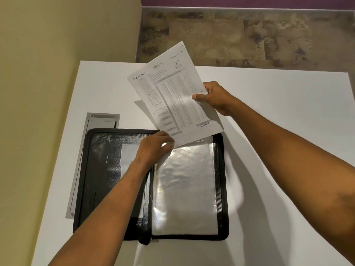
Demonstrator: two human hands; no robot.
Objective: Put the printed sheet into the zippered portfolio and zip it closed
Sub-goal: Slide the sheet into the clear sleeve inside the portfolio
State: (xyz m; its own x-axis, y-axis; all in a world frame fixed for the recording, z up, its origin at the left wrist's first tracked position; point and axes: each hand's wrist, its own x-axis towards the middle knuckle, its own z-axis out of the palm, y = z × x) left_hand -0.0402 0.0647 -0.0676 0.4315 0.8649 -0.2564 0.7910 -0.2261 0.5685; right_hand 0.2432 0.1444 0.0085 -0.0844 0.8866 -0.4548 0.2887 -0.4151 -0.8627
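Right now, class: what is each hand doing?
Left hand: closed on the plastic sleeve top edge in the portfolio.
Right hand: gripping the printed sheet.

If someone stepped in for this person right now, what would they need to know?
Right hand: grips the sheet's right edge, sheet tilted above the table.
Left hand: at the sleeve's top edge, by the sheet's lower corner.
Portfolio: lies open flat, unzipped.
Done: portfolio opened, sheet picked up.
Left: slide the sheet in, fold the portfolio shut, zip it.
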